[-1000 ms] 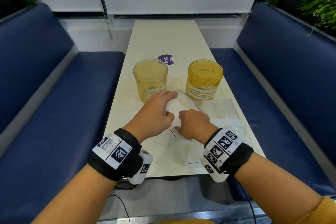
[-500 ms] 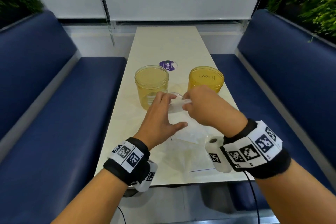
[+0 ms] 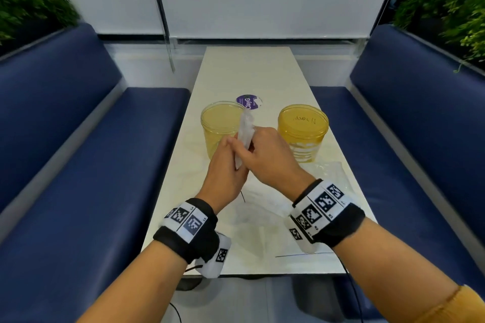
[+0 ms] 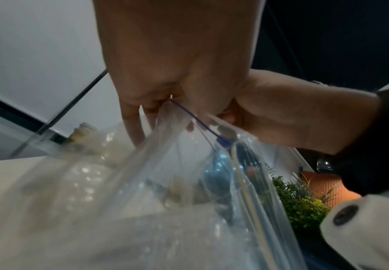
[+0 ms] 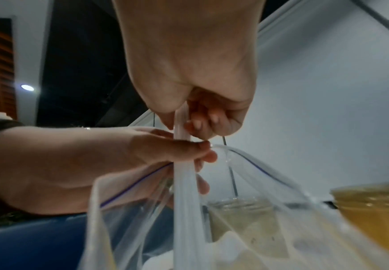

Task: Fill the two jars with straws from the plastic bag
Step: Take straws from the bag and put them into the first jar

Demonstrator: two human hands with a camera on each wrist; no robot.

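Two round jars stand mid-table: a pale yellow jar [image 3: 221, 131] on the left and an amber jar [image 3: 303, 134] on the right. Just in front of them my hands meet above the clear zip bag [image 3: 262, 207]. My left hand [image 3: 233, 145] pinches the bag's blue-lined rim [image 5: 131, 184] and holds it up. My right hand [image 3: 256, 139] grips a bundle of white wrapped straws [image 3: 246, 128], whose top sticks up in front of the pale jar. In the right wrist view the straws [image 5: 184, 173] run from my fist down into the open bag [image 5: 258, 173].
The narrow pale table [image 3: 249, 73] runs away from me between two blue benches [image 3: 78, 165]. A purple round sticker [image 3: 248, 102] lies behind the jars. Crumpled clear plastic [image 3: 330, 173] lies at the table's right edge beside the amber jar.
Both hands have come up off the table. The right hand went from reaching into the flat bag to lifting the straws upright; the left now holds the bag's rim raised.
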